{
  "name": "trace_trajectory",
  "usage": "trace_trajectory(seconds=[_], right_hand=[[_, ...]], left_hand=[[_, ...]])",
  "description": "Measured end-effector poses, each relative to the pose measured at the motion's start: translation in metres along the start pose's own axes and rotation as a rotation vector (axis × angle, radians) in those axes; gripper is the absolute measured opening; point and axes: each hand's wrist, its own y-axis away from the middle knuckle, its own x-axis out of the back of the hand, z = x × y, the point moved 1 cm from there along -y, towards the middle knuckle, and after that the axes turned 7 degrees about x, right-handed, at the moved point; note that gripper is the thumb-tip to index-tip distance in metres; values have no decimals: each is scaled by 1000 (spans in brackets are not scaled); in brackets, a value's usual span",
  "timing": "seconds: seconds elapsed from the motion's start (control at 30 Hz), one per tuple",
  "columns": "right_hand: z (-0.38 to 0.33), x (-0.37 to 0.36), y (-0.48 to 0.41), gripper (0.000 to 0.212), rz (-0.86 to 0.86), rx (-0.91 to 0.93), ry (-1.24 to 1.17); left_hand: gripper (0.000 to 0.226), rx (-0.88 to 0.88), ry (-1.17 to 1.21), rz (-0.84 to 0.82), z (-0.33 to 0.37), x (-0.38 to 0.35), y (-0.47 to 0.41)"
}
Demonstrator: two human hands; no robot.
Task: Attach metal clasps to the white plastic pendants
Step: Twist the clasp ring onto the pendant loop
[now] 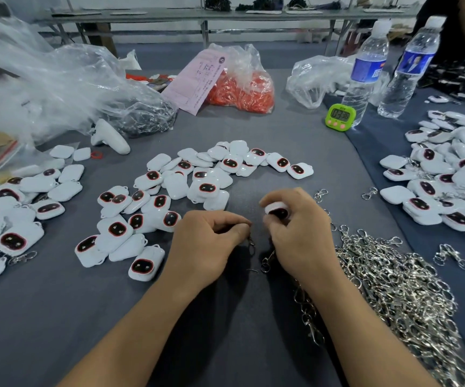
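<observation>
My right hand (pixel 298 233) grips a white plastic pendant (pixel 277 210) with a dark, red-rimmed face, held just above the grey table. My left hand (pixel 209 241) pinches a metal clasp (pixel 251 244) that hangs down from its fingertips, a short gap left of the pendant. A second clasp (pixel 267 261) dangles under my right hand. A big heap of metal clasps (pixel 393 280) lies to my right. Loose pendants (pixel 186 188) are spread in front of my hands.
Pendants with clasps pile up at the left (pixel 11 219) and the far right (pixel 446 174). Further back stand a green timer (pixel 340 117), two water bottles (pixel 365 71), a bag of orange cords (pixel 242 88), clear plastic bags (pixel 58 88) and a white controller (pixel 110 136).
</observation>
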Motion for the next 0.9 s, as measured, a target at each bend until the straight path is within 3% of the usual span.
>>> trace_trajectory(seconds=[0.13, 0.37, 0.5, 0.7, 0.9], right_hand=[[-4, 2, 1, 22, -31, -189, -391], [-5, 1, 2, 15, -164, -190, -289], [-6, 4, 3, 13, -151, -178, -273], [-13, 7, 6, 15, -95, -82, -147], [-14, 0, 6, 17, -104, -108, -148]], left_hand=[[13, -49, -127, 52, 4, -2, 1], [15, -81, -3, 101, 3, -4, -1], [23, -111, 36, 92, 5, -2, 1], [20, -269, -217, 226, 5, 0, 10], [21, -234, -230, 226, 3, 3, 9]])
